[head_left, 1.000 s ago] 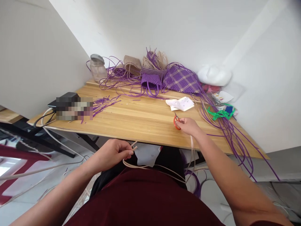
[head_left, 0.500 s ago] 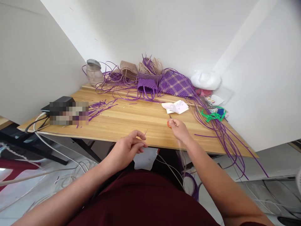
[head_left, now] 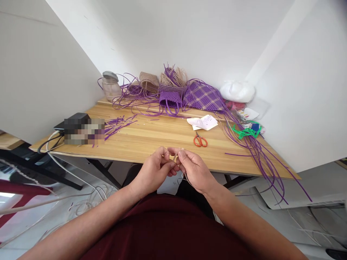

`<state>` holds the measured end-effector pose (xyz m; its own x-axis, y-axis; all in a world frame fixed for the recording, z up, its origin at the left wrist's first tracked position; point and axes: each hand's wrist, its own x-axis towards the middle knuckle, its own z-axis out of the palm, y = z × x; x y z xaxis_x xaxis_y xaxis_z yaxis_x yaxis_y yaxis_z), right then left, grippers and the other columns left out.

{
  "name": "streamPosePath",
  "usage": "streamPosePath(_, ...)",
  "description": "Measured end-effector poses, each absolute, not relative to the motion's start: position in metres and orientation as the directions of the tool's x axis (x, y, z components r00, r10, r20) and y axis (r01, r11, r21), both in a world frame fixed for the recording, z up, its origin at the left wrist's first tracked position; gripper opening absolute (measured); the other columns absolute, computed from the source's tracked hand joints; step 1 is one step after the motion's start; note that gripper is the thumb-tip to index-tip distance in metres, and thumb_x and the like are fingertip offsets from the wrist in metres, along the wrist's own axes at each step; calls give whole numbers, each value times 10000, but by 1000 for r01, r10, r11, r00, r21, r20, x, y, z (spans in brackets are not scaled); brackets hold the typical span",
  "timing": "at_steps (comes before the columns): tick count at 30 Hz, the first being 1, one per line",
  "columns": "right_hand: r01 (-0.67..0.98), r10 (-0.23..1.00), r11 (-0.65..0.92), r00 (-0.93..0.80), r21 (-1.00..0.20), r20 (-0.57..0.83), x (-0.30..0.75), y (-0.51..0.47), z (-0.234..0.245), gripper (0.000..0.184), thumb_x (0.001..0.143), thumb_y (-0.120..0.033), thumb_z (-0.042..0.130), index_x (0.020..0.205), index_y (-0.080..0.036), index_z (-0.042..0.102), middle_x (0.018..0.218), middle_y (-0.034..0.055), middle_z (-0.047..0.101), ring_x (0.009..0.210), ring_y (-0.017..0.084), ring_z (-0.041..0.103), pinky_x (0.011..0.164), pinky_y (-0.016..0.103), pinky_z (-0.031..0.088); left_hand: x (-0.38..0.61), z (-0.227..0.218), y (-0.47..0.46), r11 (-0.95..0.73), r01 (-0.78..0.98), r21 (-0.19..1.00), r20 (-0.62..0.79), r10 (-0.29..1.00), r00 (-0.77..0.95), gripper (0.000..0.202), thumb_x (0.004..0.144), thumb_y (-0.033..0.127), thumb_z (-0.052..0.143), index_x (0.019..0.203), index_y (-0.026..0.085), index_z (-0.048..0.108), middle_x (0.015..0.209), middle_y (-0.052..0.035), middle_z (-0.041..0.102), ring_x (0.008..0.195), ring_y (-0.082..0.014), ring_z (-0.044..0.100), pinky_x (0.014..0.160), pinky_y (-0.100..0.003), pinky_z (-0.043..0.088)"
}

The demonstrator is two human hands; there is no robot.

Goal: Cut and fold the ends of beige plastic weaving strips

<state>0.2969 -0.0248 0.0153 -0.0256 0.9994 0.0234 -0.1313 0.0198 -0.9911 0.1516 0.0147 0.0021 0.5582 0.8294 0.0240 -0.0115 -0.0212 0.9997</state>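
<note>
My left hand and my right hand meet in front of me at the near edge of the wooden table. Both pinch the thin beige strips between their fingertips, and the strips hang down toward my lap. The orange-handled scissors lie on the table just beyond my right hand, touched by neither hand.
At the back stand purple and beige woven baskets with loose purple strands spilling off the right edge. Also there: a glass jar, white papers, green cord, purple offcuts and a black box.
My right hand has left the scissors on the table and come back to the left hand. Both hands now hold the beige strips together.
</note>
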Motion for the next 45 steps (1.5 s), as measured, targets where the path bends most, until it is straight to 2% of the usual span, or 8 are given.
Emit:
streamPosePath(3, -155, 999, 23, -23, -988, 27, 293, -29, 18, 474, 934, -496, 525, 1159, -88, 611, 617, -36, 439, 563, 100, 430, 550, 248, 407, 152, 4, 11, -51, -5, 999, 45, 830, 556, 237, 858, 164, 536, 796, 234, 319, 686, 28, 684, 639, -148, 673, 614, -283, 542)
streamPosePath(8, -171, 994, 83, -50, -982, 93, 289, -35, 26, 375, 951, -447, 502, 1037, -109, 638, 608, -35, 445, 544, 97, 441, 525, 245, 397, 153, 4, 7, -89, -47, 995, 100, 828, 551, 255, 849, 167, 555, 770, 233, 322, 761, 22, 669, 659, -150, 686, 599, -273, 547)
streamPosePath(16, -155, 994, 93, -47, -984, 101, 288, -40, 27, 364, 956, -454, 500, 1009, -124, 643, 608, -34, 440, 552, 105, 457, 527, 250, 390, 153, 4, 3, -162, -52, 985, 165, 830, 534, 247, 856, 194, 555, 765, 231, 329, 863, 18, 628, 663, -137, 674, 592, -269, 552)
streamPosePath(22, -198, 994, 84, -47, -977, 95, 286, -42, 25, 325, 942, -449, 524, 1025, -167, 661, 669, -11, 477, 590, 119, 462, 561, 268, 402, 151, 7, -1, -220, 28, 975, 175, 841, 512, 225, 869, 224, 549, 768, 238, 348, 704, 32, 632, 638, -153, 664, 579, -265, 528)
streamPosePath(38, -329, 988, 93, -83, -940, 127, 284, -40, 14, 323, 966, -423, 504, 986, -171, 705, 713, 14, 533, 613, 120, 473, 596, 283, 398, 145, 14, -6, -432, 172, 885, 294, 807, 512, 186, 884, 164, 495, 753, 231, 381, 731, 28, 649, 589, -113, 614, 557, -215, 465)
streamPosePath(41, -358, 995, 66, -45, -931, 88, 286, -39, 12, 325, 939, -445, 539, 1007, -183, 720, 741, 23, 552, 619, 122, 471, 603, 287, 388, 144, 13, -6, -407, 159, 900, 274, 809, 520, 143, 900, 199, 496, 793, 234, 408, 804, 6, 673, 650, -134, 642, 568, -224, 483)
streamPosePath(45, -416, 996, 80, 71, -906, 56, 290, -37, 13, 316, 892, -453, 600, 978, -187, 746, 945, 76, 626, 767, 146, 521, 627, 271, 385, 141, 6, -8, -220, 110, 969, 131, 840, 527, 105, 906, 312, 550, 942, 250, 473, 782, 0, 706, 679, -169, 672, 554, -240, 517)
